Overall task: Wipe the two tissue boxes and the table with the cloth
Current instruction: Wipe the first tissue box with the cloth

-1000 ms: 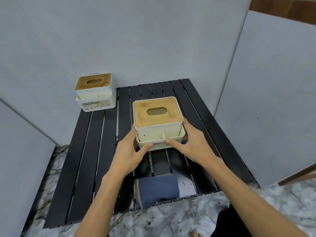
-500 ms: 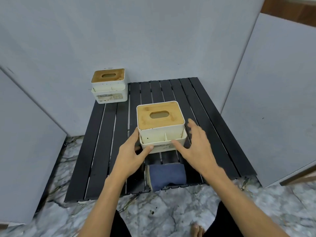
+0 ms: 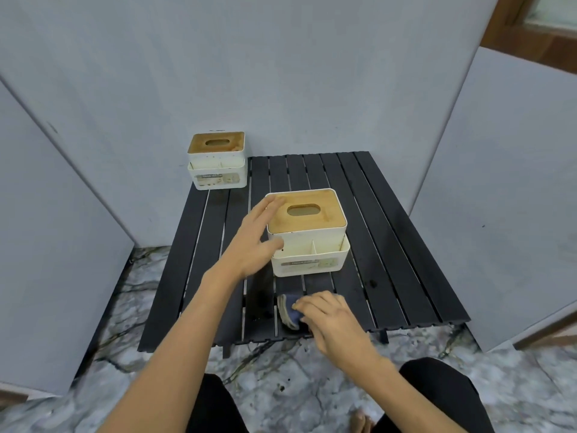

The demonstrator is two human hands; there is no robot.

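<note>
Centre of the frame, near box: white plastic tissue box (image 3: 307,235) with rounded corners, a flat wooden lid with an oval slot, and a divided front tray whose two compartments look empty; it stands on the table
Upper left of the frame, far box: second tissue box (image 3: 217,160) of the same make, wooden lid with oval slot, at the table's back left corner; what its tray holds cannot be told
Table: low black table (image 3: 390,260) of long narrow slats with thin gaps between
Cloth: dark blue cloth (image 3: 289,311), soft and bunched, near the table's front edge, just in front of the near box
Left hand: left hand (image 3: 253,242), fingers spread apart, lying against the near box's left side and lid corner
Right hand: right hand (image 3: 331,320), fingers curled down onto the cloth, gripping it
Floor: grey veined marble floor (image 3: 296,379)
</note>
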